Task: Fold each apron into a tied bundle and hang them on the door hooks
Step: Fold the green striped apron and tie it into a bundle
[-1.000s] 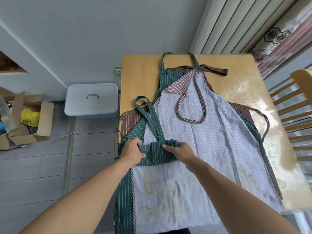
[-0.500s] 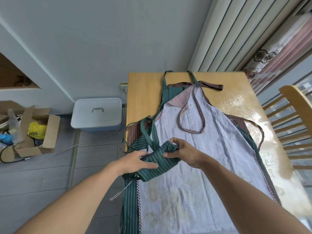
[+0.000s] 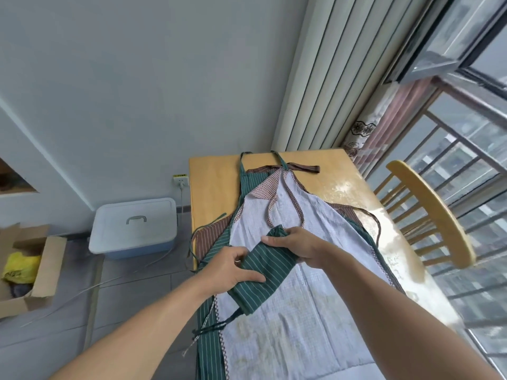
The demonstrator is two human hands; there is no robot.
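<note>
Item: green striped bundle [image 3: 262, 272], a folded apron, held between your two hands above the spread aprons on the table [image 3: 211, 182].

Position: the bundle lies directly between your hands. Your left hand [image 3: 231, 266] is at its near-left end and your right hand [image 3: 295, 244] at its far-right end. Neither hand is nearer; both are on it.

Long axis: it runs on a diagonal from your right hand at the far end down toward your left hand and past it. The lower corner hangs free below your left hand.

Hand state: your left hand's fingers are curled onto the striped cloth, thumb over the top edge. Your right hand pinches the far end, fingers bent round a bunched tip of fabric. Both hands are clamped on the bundle.

Loose part: a thin green tie [image 3: 219, 323] trails from the bundle's lower corner, below and nearer you than your left hand. It is not yet wound round the bundle, so by my reading the tying step remains.

Beneath: the white checked apron [image 3: 301, 311] lies flat under both hands, well spread.

Change from a second ago: the bundle lay level across, with a strap looped up beyond your left hand. It is now lifted, tilted and drawn longer, and that loop is gone from view.
</note>
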